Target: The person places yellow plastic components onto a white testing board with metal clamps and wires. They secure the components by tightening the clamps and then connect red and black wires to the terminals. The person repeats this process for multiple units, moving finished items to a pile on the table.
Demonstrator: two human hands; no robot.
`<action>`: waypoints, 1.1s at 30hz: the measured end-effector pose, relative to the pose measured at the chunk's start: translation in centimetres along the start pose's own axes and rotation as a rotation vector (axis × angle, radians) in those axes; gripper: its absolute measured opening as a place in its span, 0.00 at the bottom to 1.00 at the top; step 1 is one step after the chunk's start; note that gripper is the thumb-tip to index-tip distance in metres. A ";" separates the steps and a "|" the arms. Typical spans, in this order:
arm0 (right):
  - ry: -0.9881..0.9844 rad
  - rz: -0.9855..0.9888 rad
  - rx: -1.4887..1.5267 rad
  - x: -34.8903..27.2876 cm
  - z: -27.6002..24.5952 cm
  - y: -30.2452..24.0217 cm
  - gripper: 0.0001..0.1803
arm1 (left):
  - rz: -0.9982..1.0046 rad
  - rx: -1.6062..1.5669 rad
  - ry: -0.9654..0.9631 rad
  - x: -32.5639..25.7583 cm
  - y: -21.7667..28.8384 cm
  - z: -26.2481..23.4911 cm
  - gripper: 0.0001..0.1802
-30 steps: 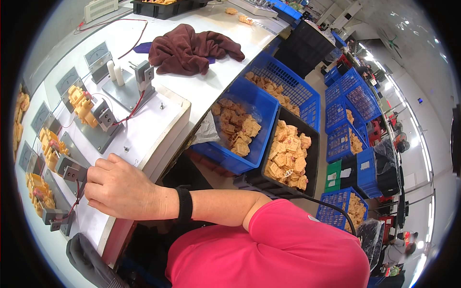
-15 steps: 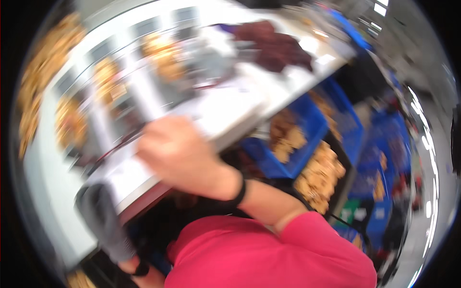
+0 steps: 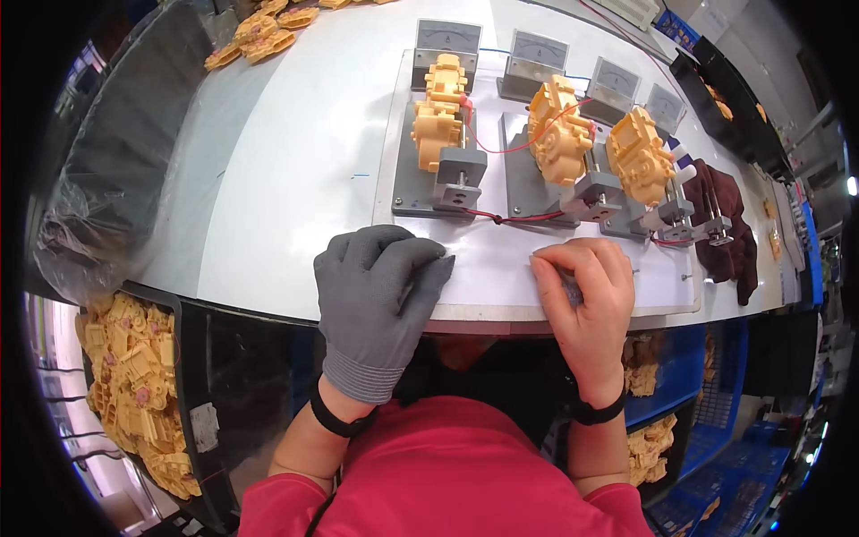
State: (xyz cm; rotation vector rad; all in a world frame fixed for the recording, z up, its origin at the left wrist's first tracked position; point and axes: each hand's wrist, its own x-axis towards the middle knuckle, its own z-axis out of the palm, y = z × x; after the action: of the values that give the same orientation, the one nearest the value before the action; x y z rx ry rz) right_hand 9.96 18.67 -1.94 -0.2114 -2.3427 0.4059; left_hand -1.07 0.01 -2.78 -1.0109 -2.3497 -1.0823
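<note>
My left hand, in a grey knit glove with a dark band at the wrist, rests at the front edge of a white board. Its fingers are curled toward the thumb, with nothing visible in them. Bare and also banded at the wrist, my right hand lies on the board's right part, fingers bent in and thumb near the index tip; nothing shows between them. Just beyond both hands stand grey fixtures carrying yellow moulded housings: a left housing, a middle housing and a right housing.
Several analogue meters line up behind the fixtures, joined by thin red wires. A dark maroon cloth lies at the right. More yellow parts fill a black bin at lower left and blue crates at lower right. Plastic sheeting hangs at left.
The view has swung round and levelled, and the blur is gone. My hands, apart at different heights before, now both lie at the board's front edge. The fixtures appear farther right.
</note>
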 end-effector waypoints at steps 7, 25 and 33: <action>0.001 0.013 -0.001 0.1 0.0 -0.1 0.07 | 0.005 -0.007 0.008 0.1 -0.2 0.3 0.08; -0.017 0.027 -0.002 -0.1 0.0 -0.2 0.05 | 0.024 -0.020 0.041 -0.1 -0.5 0.1 0.08; -0.039 0.052 0.014 -0.1 0.3 -0.5 0.05 | -0.037 -0.026 0.021 -0.2 -0.3 0.0 0.06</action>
State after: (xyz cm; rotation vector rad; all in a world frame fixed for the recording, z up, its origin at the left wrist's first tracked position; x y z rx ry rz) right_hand 9.81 18.14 -2.01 -0.2606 -2.3758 0.4560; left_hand -1.10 -0.21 -3.05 -0.9645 -2.3524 -1.1348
